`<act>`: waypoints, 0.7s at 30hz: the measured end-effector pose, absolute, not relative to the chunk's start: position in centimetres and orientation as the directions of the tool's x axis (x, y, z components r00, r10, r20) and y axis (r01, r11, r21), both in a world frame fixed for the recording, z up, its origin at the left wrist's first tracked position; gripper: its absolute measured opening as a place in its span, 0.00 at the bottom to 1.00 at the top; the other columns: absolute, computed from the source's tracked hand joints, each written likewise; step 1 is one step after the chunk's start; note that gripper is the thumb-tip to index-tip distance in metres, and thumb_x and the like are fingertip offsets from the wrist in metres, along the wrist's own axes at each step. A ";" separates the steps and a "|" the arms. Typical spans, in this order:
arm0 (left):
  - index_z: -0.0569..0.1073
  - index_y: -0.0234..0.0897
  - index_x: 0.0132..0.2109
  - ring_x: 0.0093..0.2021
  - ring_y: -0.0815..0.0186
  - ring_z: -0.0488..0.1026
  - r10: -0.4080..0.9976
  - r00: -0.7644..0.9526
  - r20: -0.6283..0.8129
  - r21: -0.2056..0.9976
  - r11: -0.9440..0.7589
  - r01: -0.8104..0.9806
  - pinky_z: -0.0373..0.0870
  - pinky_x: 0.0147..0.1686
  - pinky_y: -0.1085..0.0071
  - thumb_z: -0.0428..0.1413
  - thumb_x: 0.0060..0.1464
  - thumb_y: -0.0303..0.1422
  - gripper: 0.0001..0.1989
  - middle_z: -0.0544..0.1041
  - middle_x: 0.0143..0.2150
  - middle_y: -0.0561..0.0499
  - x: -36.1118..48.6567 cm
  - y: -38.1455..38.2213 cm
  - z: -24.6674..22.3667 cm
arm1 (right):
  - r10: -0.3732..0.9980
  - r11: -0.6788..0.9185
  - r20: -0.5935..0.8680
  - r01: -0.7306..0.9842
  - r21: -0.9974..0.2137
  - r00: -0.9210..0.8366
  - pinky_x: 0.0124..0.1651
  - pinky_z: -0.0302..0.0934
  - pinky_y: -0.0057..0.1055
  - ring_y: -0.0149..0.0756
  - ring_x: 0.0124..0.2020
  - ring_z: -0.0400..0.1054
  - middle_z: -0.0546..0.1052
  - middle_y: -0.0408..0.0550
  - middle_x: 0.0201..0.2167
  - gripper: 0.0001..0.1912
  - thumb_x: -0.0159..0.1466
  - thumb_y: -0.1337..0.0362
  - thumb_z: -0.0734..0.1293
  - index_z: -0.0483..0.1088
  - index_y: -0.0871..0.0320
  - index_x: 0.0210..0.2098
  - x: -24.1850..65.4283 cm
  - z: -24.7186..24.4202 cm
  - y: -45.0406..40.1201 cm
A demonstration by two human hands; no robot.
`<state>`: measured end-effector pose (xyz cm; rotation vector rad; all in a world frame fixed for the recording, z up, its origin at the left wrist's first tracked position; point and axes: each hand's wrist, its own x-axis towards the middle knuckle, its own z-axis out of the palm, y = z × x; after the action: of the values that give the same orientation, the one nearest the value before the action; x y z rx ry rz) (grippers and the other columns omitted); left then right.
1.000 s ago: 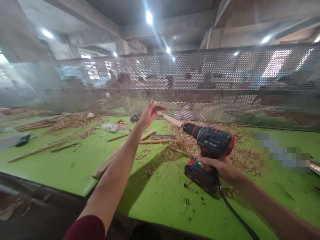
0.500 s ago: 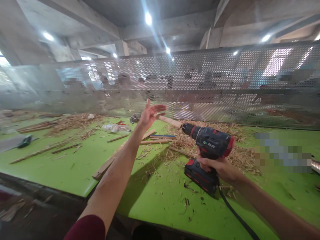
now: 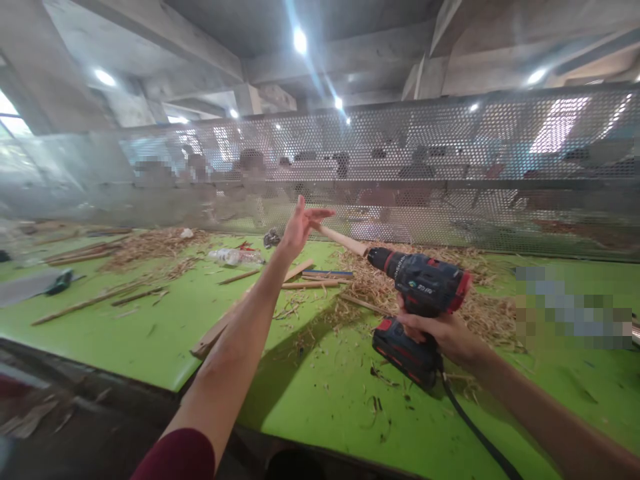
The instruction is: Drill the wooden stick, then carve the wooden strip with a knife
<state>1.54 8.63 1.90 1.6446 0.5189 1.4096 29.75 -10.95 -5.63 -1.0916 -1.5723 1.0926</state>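
My right hand (image 3: 425,327) is wrapped round the handle of a black and red cordless drill (image 3: 425,283), held above the green table (image 3: 320,400). From the drill's chuck a pale wooden rod (image 3: 345,241) points up and to the left. At the rod's far end is my left hand (image 3: 303,227), its fingers stretched out and the thumb raised. The palm side faces the rod's tip; whether they touch is hard to tell. A black strap hangs from the drill's base.
Wood shavings (image 3: 487,313) lie behind and beside the drill. Several sticks, a wooden board (image 3: 213,337) and a clear plastic bottle (image 3: 235,257) are on the left. A perforated metal screen (image 3: 450,160) stands along the back, with people beyond it.
The whole view has shifted slightly, so things appear a little further right. My left hand's fingers have tilted a bit beside the rod's end. The drill is still in my right hand.
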 end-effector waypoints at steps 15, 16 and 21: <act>0.84 0.38 0.38 0.54 0.55 0.80 0.779 0.325 0.536 0.837 -0.441 -0.324 0.69 0.62 0.55 0.38 0.63 0.61 0.39 0.85 0.45 0.40 1.9 9.4 0.7 | 0.959 0.190 0.150 0.155 -0.969 -0.240 0.34 0.52 0.37 0.33 0.23 0.56 0.64 0.40 0.18 0.18 0.64 0.50 0.71 0.67 0.55 0.27 29.7 -5.6 -11.4; 0.84 0.38 0.38 0.54 0.55 0.80 0.777 0.322 0.540 0.833 -0.439 -0.337 0.70 0.61 0.55 0.38 0.63 0.61 0.39 0.85 0.46 0.40 1.9 9.4 0.6 | 0.961 0.185 0.145 0.159 -0.970 -0.234 0.34 0.53 0.37 0.34 0.23 0.56 0.64 0.40 0.19 0.17 0.64 0.51 0.71 0.67 0.54 0.27 29.6 -5.4 -11.5; 0.83 0.39 0.38 0.56 0.55 0.79 0.795 0.277 0.539 0.833 -0.455 -0.316 0.72 0.58 0.56 0.38 0.62 0.63 0.39 0.84 0.48 0.40 2.1 9.2 0.8 | 0.959 0.166 0.131 0.123 -0.978 -0.251 0.32 0.51 0.37 0.34 0.22 0.54 0.61 0.39 0.18 0.12 0.64 0.52 0.71 0.70 0.52 0.32 29.0 -4.5 -11.8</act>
<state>2.10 9.21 0.77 1.5418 0.4604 1.3887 29.03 -11.77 -4.54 -1.0732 -1.5629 1.1975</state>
